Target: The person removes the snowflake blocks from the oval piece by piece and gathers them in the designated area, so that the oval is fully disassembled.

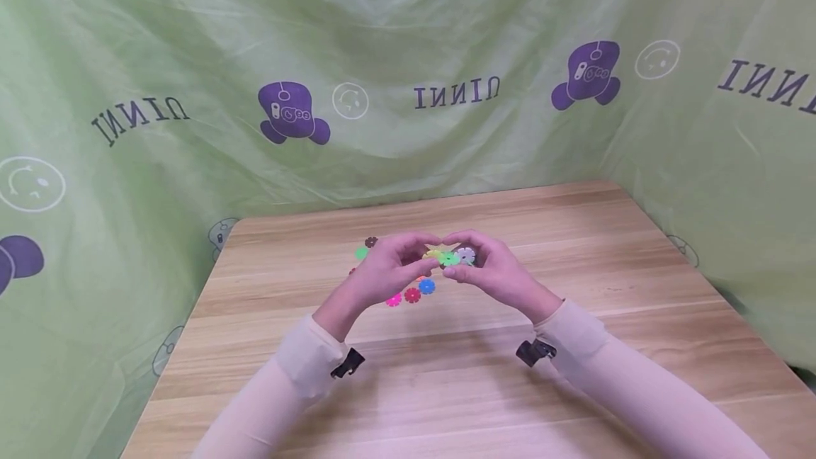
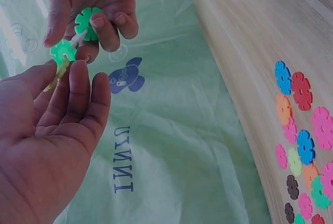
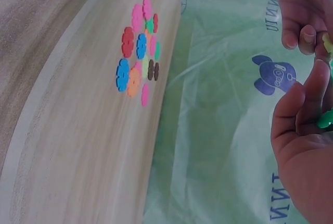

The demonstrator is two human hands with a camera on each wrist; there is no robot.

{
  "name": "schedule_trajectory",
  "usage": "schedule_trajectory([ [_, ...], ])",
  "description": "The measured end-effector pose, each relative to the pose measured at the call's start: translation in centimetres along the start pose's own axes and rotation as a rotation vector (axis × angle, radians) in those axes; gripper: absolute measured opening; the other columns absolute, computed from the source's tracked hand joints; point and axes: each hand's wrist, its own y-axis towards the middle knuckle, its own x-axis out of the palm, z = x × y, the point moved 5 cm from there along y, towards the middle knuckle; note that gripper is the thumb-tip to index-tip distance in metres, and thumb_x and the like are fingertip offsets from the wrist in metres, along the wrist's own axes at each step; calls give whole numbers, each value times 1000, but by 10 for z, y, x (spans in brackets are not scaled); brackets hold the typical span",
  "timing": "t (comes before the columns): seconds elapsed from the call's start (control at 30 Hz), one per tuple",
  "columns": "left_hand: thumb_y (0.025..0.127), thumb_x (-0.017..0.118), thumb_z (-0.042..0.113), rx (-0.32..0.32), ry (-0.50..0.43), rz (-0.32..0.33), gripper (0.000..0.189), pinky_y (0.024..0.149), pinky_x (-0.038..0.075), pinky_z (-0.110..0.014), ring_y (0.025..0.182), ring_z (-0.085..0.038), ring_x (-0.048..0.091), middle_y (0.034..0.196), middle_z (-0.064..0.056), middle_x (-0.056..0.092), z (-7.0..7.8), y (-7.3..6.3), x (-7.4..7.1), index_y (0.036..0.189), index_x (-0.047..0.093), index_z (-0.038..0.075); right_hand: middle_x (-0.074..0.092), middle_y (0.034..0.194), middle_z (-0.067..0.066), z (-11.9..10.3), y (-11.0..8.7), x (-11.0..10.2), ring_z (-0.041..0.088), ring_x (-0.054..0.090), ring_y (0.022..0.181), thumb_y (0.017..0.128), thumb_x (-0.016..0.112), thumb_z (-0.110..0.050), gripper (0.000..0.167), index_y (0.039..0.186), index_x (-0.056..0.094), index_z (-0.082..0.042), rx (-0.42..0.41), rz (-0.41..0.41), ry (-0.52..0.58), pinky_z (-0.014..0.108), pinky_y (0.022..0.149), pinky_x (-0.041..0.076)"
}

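Observation:
Both hands meet above the table around a small chain of joined, notched plastic flower discs. In the head view my left hand (image 1: pixel 387 271) pinches the yellow disc (image 1: pixel 433 254) at the chain's left end. My right hand (image 1: pixel 500 273) holds the other end, with a bright green disc (image 1: pixel 449 259) and a white disc (image 1: pixel 467 255) showing between the hands. The left wrist view shows another green disc (image 2: pixel 87 23) under the right fingers, and the white disc (image 2: pixel 78 38) edge-on between the two green ones. Fingers partly hide the yellow disc (image 2: pixel 57 76).
Loose flower discs lie on the wooden table (image 1: pixel 287 289) behind and below the left hand, among them a blue disc (image 1: pixel 427 287), a red disc (image 1: pixel 413 295) and a pink disc (image 1: pixel 393 299). A green printed curtain (image 1: pixel 395 154) hangs behind the table's far edge and along its sides.

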Motion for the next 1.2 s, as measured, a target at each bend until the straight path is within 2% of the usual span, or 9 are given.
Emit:
schedule_trajectory([
  [0.17,91,71,10,26,28,5,25,64,55,-32,71,-14,66,85,1,69,0,1,0,116,71,12,63,102,16,-1,0,-2,25,63,86,88,76,-15,42,125,58,-9,-8,14,-7,35,75,57],
  [0.37,91,72,13,15,45,6,20,63,55,-30,72,-14,66,83,0,69,0,0,-4,111,72,12,64,98,12,-2,0,-5,29,62,83,90,74,-14,27,115,65,-8,-7,42,-63,34,70,55],
  [0.57,90,73,14,12,26,-8,19,68,57,-35,74,-14,67,89,-2,70,-2,-1,-5,109,72,10,65,98,12,-3,-1,-5,32,62,86,90,73,-13,23,111,66,-6,8,41,-64,42,76,55],
  [0.7,90,73,12,49,19,-1,18,68,58,-37,72,-14,67,89,-3,71,-2,0,-5,108,73,9,66,100,11,-3,-1,-4,29,63,86,91,72,-11,21,110,67,-5,-5,38,-53,40,76,56],
  [0.93,89,73,7,117,10,21,15,62,57,-34,66,-14,65,82,0,70,-2,-1,-6,104,75,8,66,99,11,-3,-1,-5,28,63,84,91,72,-14,20,110,67,-7,-34,27,-54,46,75,55],
  [1.1,88,74,7,165,1,23,14,59,56,-32,64,-14,64,78,-2,70,-2,-1,-5,102,75,7,67,99,11,-3,0,-5,28,63,84,91,72,-14,20,109,68,-7,-36,24,-57,41,74,55],
  [1.2,87,73,3,189,6,20,14,55,54,-28,60,-13,61,75,-5,70,-2,-2,-4,100,76,6,67,97,11,-2,-1,-5,33,63,84,90,72,-12,20,109,68,-6,-37,24,-55,38,73,55],
])
